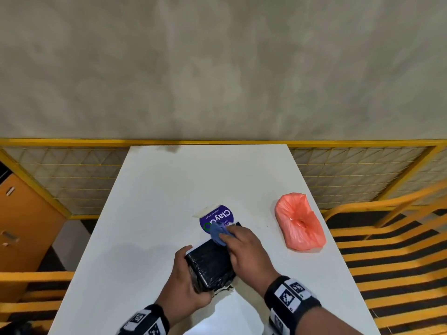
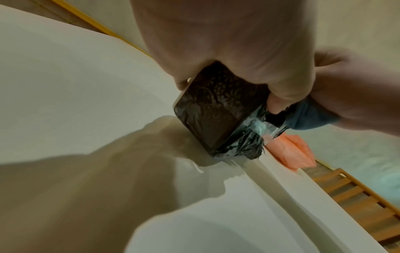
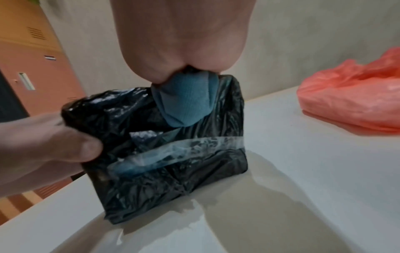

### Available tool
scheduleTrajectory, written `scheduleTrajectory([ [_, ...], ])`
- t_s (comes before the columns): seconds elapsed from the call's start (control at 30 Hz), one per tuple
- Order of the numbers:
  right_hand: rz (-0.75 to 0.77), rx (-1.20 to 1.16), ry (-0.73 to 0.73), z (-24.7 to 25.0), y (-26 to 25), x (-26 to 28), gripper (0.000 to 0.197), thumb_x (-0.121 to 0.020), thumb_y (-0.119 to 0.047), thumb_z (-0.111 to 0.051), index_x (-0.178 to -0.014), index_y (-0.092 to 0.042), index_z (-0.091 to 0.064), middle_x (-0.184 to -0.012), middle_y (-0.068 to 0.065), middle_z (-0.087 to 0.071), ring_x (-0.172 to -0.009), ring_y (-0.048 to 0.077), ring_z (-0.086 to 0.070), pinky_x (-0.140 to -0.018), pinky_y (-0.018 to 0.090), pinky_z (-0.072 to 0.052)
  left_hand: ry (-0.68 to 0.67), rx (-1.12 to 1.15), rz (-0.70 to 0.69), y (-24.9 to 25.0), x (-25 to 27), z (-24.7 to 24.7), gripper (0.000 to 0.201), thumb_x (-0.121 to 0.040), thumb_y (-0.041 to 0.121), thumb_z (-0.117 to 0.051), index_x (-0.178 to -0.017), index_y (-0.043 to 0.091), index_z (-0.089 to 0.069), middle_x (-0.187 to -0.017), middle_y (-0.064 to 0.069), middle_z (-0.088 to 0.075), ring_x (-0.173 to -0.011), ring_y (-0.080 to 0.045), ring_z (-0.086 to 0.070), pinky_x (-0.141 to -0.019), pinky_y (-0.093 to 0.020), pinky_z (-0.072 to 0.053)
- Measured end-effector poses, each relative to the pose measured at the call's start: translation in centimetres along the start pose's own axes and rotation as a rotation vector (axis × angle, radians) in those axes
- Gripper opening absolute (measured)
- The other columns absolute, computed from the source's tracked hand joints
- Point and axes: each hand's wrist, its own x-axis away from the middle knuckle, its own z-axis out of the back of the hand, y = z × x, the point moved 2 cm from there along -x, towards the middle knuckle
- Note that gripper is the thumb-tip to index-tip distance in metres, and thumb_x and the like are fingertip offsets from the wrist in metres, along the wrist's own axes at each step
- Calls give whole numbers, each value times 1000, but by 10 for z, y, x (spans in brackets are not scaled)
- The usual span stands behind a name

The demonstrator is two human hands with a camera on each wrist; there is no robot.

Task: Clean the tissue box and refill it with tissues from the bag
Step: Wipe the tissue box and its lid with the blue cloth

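White table (image 1: pixel 169 189), yellow mesh fence behind. Tissue box (image 1: pixel 209 264), black-wrapped, near centre, tilted on its near end, long axis near-left to far-right. Left hand (image 1: pixel 186 284) fingers curled round its near end; right hand (image 1: pixel 244 250) pinches blue cloth (image 1: pixel 219 234) on far top. Wiping step underway; next likely rotate box for unwiped faces. Orange bag (image 1: pixel 300 222) lies right, well apart.

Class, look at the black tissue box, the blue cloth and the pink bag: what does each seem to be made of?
Black tissue box: glossy, crinkled plastic film wrap with a clear tape strip; what lies beneath is hidden.
Blue cloth: soft, matte ribbed fabric, perhaps microfibre.
Pink bag: thin, translucent, wrinkled plastic film.
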Motion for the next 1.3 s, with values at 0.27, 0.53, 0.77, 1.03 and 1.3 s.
scheduleTrajectory([
  [0.27, -372, -140, 95, 14, 57, -1, 37, -88, 2, -49, -120, -6, -65, -116, 13, -62, -105, 29, -60, -90, 23, -40, -71, 3, 75, 6, -4, 8, 113, -64, 31, -89, -142, 38, -7, -137, 11, -48, -118, 5, -56, -97, -14, -47],
  [0.53, -745, -432, 290, 44, 102, 41, 34, -96, -4, -49, -129, -7, -57, -127, 13, -60, -117, 28, -54, -97, 36, -40, -29, 371, 425, 7, -35, 24, 133, -63, 49, -78, -157, 27, 13, -157, 5, -29, -141, -16, -36, -116, -40, -34],
  [0.77, -642, -475, 242, 49, 69, 40, 31, -97, -6, -51, -127, -11, -58, -124, 3, -57, -115, 16, -51, -94, 27, -36, -48, 478, 588, -16, -35, 14, 124, -62, 73, -75, -153, 49, 4, -161, 4, -27, -138, -22, -44, -105, -51, -47],
  [1.03, -138, -201, 148, 15, -3, 12, 39, -85, -7, -57, -121, -18, -64, -126, 3, -58, -115, 15, -51, -101, 26, -41, 37, 386, 582, -16, -33, -8, 76, -56, 48, -86, -118, 41, -43, -127, -4, -60, -110, -25, -65, -79, -45, -61],
  [1.3, -25, -15, -63, -20, 2, -5, 43, -71, -7, -58, -113, -13, -67, -119, 10, -63, -107, 28, -60, -92, 37, -52, 9, 415, 627, -8, -21, -13, 87, -54, 47, -76, -128, 33, -34, -123, -5, -56, -106, -25, -66, -63, -39, -61],
])
